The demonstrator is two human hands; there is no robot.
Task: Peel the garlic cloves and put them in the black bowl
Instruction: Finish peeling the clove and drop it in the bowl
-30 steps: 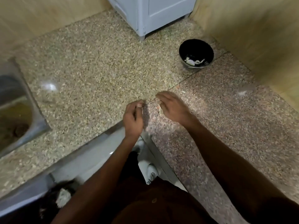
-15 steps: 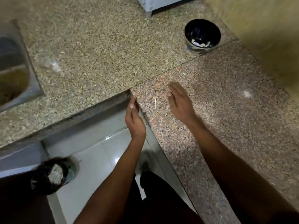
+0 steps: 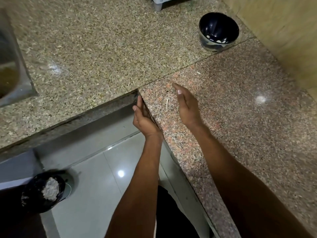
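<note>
Two flat, empty hands at the inner corner of an L-shaped granite counter.

The speckled granite counter (image 3: 96,54) fills the upper frame, its reddish slab running down the right; a steel sink (image 3: 10,69) shows at the left edge, and pale floor tiles (image 3: 96,182) lie below, bearing a black-lined bin (image 3: 44,189). The black bowl (image 3: 218,30) stands far back near the wall, with a few pale garlic cloves (image 3: 220,41) inside. The right hand (image 3: 186,107) hovers edge-on over the slab, fingers extended, grasping nothing. The left hand (image 3: 145,117) lies flat against the counter's edge, equally unclenched. Between them lies a thin pale peel scrap (image 3: 167,104).
</note>
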